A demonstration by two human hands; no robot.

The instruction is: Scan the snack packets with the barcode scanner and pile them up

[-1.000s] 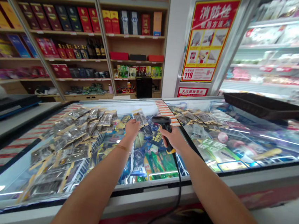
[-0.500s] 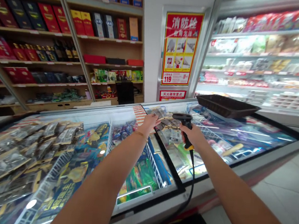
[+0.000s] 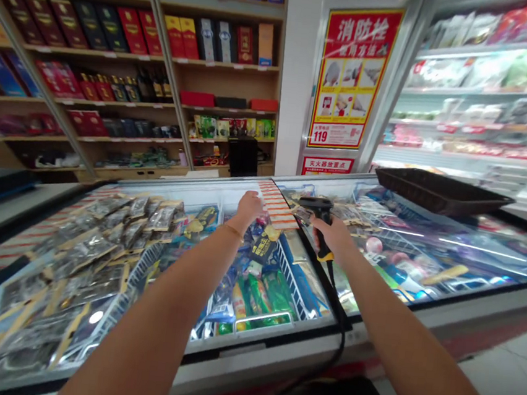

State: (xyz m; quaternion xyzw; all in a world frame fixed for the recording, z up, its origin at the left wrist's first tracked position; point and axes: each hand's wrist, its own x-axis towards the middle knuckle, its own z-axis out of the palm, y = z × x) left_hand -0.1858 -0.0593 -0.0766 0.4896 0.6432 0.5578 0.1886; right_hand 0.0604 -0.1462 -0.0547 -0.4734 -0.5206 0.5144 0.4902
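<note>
My right hand (image 3: 330, 232) grips a black and yellow barcode scanner (image 3: 316, 206) by its handle, its head level and its cable hanging down over the freezer edge. My left hand (image 3: 249, 208) hovers over the chest freezer's glass, beside the red-and-white striped strip (image 3: 275, 206). Its fingers are slightly bent and partly blurred, with nothing visible in them. Flat clear packets with brown card edges (image 3: 352, 213) lie on the glass behind and right of the scanner. Many similar packets (image 3: 86, 249) are spread across the glass on the left.
Under the glass are wire baskets (image 3: 291, 274) with green and blue bags. A dark tray (image 3: 441, 193) rests on the freezer at the right. Behind stand shelves of boxes (image 3: 213, 40), a red fire-hydrant sign (image 3: 354, 76) and a lit refrigerated display (image 3: 477, 106).
The view has turned left. My left hand has moved left, away from the packets near the scanner to the other side of the striped strip. My right hand still holds the scanner.
</note>
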